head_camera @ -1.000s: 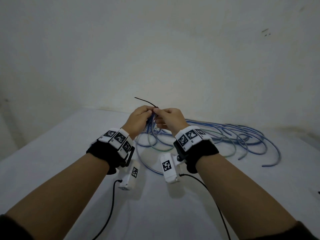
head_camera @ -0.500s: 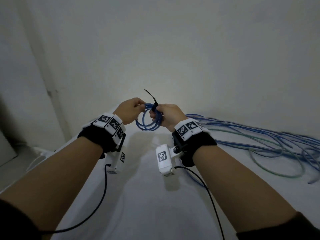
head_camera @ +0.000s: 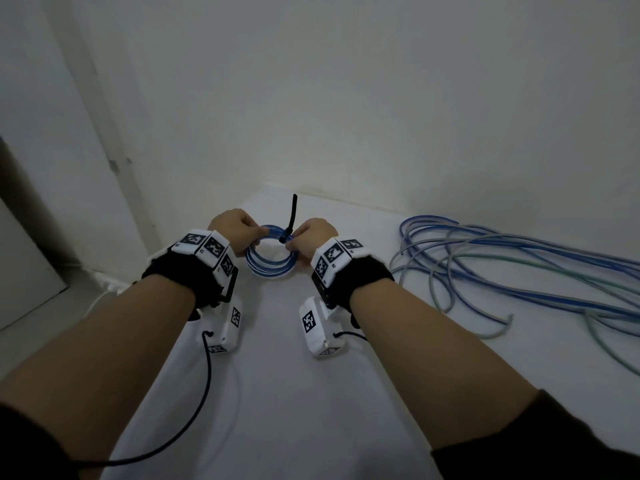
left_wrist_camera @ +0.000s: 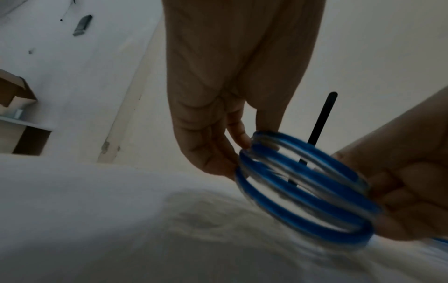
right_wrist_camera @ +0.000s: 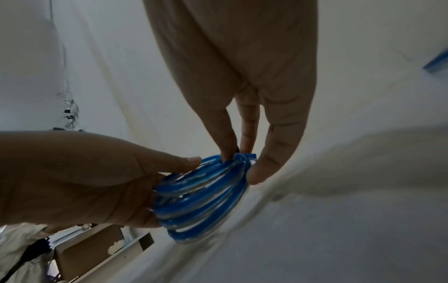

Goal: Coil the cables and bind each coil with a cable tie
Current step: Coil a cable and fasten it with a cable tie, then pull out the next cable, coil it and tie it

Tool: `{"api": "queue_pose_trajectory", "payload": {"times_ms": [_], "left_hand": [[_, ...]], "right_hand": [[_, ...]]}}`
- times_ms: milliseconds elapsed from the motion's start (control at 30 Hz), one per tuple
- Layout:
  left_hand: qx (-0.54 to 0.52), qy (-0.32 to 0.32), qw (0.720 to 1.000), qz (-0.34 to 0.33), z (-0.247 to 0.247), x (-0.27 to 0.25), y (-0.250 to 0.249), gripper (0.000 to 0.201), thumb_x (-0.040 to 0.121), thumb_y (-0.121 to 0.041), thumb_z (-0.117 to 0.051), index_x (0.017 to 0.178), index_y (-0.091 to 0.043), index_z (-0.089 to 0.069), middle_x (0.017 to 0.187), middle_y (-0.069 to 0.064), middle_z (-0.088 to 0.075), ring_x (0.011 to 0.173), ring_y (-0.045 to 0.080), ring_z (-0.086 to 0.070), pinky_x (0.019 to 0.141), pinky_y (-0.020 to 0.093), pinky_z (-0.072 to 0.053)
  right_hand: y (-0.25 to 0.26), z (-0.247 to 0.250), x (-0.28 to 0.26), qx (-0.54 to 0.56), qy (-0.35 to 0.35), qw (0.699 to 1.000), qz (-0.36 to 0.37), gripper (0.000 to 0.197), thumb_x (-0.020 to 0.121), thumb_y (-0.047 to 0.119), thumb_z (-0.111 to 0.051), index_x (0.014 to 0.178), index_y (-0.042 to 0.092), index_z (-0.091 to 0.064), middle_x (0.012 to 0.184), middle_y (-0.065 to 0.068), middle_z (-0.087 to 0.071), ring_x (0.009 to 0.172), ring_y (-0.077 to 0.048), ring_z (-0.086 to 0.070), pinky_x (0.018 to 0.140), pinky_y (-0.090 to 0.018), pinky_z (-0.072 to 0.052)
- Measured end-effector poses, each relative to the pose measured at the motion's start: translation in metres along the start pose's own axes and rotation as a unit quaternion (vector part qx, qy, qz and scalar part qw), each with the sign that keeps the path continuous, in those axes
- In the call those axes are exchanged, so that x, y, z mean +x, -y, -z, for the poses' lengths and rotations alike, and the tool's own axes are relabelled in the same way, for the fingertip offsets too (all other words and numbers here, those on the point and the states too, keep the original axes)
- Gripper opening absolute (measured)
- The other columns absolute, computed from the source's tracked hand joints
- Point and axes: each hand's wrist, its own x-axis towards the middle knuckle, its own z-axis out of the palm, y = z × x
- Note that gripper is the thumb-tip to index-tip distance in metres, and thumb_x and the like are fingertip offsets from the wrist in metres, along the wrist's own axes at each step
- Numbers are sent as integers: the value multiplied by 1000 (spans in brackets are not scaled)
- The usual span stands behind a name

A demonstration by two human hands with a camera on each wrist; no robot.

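A small blue cable coil (head_camera: 270,258) hangs between both hands above the white table (head_camera: 284,393). A black cable tie (head_camera: 290,220) wraps its top right side, with the tail sticking straight up. My left hand (head_camera: 239,233) pinches the coil's left edge (left_wrist_camera: 244,159) with thumb and fingers. My right hand (head_camera: 308,237) pinches the coil (right_wrist_camera: 206,195) on its right, just where the tie sits. The tie's tail (left_wrist_camera: 320,118) shows behind the coil in the left wrist view.
A loose heap of blue and greenish cables (head_camera: 502,271) sprawls over the table's right side. The wall (head_camera: 346,98) stands close behind. The table's left edge drops to the floor (head_camera: 31,306); a cardboard box (right_wrist_camera: 89,247) sits there.
The hands carried the tied coil left, away from the loose cable heap, and spread apart to its two sides. The tie's tail now points upright. The head view swung left.
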Motion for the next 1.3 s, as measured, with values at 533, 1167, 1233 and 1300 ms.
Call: {"api": "queue_pose_trajectory", "payload": {"times_ms": [533, 1167, 1233, 1300], "left_hand": [[-35, -49, 991, -117, -12, -42, -94, 13, 89, -21, -56, 99, -13, -60, 108, 10, -62, 105, 28, -59, 93, 42, -49], [-45, 237, 938, -248, -210, -167, -249, 14, 91, -19, -55, 77, -16, -55, 106, 18, -67, 85, 22, -60, 75, 34, -53], [-38, 244, 935, -256, -225, -171, -255, 12, 91, -19, -54, 80, -14, -56, 105, 16, -67, 85, 21, -60, 72, 32, -53], [-24, 247, 933, -262, -236, -174, -261, 9, 91, -18, -54, 86, -12, -58, 102, 14, -67, 86, 22, -60, 78, 36, -53]], "right_hand": [[-19, 90, -63, 17, -3, 999, -34, 26, 91, 10, -56, 109, -9, -59, 86, -15, -61, 76, -28, -62, 80, -43, -55], [-213, 314, -194, -359, -110, 914, -156, 35, 93, 6, -49, 128, 8, -57, 133, -11, -55, 119, -28, -53, 99, -32, -44], [-227, 321, -196, -371, -86, 914, -141, 37, 91, 2, -51, 126, 12, -56, 132, -10, -55, 115, -28, -56, 93, -30, -46], [-231, 325, -198, -372, -75, 916, -130, 35, 88, 2, -56, 122, 13, -59, 129, -10, -57, 113, -26, -57, 90, -28, -45]]}}
